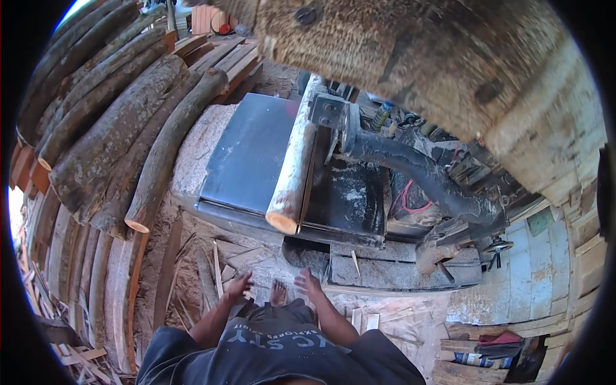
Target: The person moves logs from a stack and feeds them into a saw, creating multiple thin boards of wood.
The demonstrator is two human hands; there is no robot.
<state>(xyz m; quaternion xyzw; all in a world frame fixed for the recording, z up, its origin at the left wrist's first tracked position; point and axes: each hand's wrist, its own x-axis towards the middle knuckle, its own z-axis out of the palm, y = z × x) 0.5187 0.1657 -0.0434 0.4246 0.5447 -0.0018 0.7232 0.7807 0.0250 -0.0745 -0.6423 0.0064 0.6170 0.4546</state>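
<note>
While a log (294,173) lies on the table (247,154), left hand (240,286) and right hand (310,284) hover empty nearby, fingers apart; steady handling would favour palms square on its near end.

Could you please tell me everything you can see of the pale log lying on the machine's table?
The log is long and roughly round, apparently raw wood, with whitish, grey-mottled bark. Its near cut end shows a tan-orange face turned toward the person. It lies lengthwise on the dark machine table, pointing away from the person, with the near end around the table's front edge. The far end, beside a metal bracket, is hard to make out. The person's fingers are apart from it.
</note>
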